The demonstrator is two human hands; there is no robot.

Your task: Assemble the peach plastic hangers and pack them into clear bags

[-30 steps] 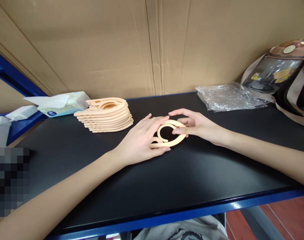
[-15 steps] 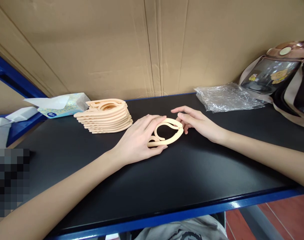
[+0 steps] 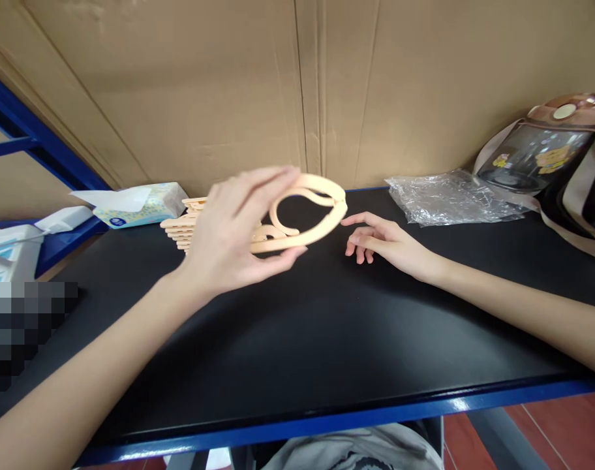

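Observation:
My left hand (image 3: 224, 228) is closed around a peach-coloured folded plastic hanger (image 3: 325, 224), raised above the black table. Its rounded end, with the curled hook inside the loop, points right; the other end is hidden by the palm. Behind that hand, a stack of similar folded hangers (image 3: 179, 228) stands on the table, mostly covered from view. To the right of the held hanger is my right hand (image 3: 383, 240), holding nothing. Its index finger stretches left close to the hanger's tip, while the other fingers curl loosely.
A tissue pack (image 3: 145, 207) lies at the back left beside a blue metal frame (image 3: 65, 166). At the back right are a crumpled clear plastic bag (image 3: 449, 196) and a strapped drinking bottle (image 3: 530, 156). A cardboard wall (image 3: 204, 98) rises behind the black table (image 3: 327, 346).
My left hand has lifted the folded hanger off the table and carried it left, in front of the stack. My right hand has come away from the hanger's tip, its index finger stretched out.

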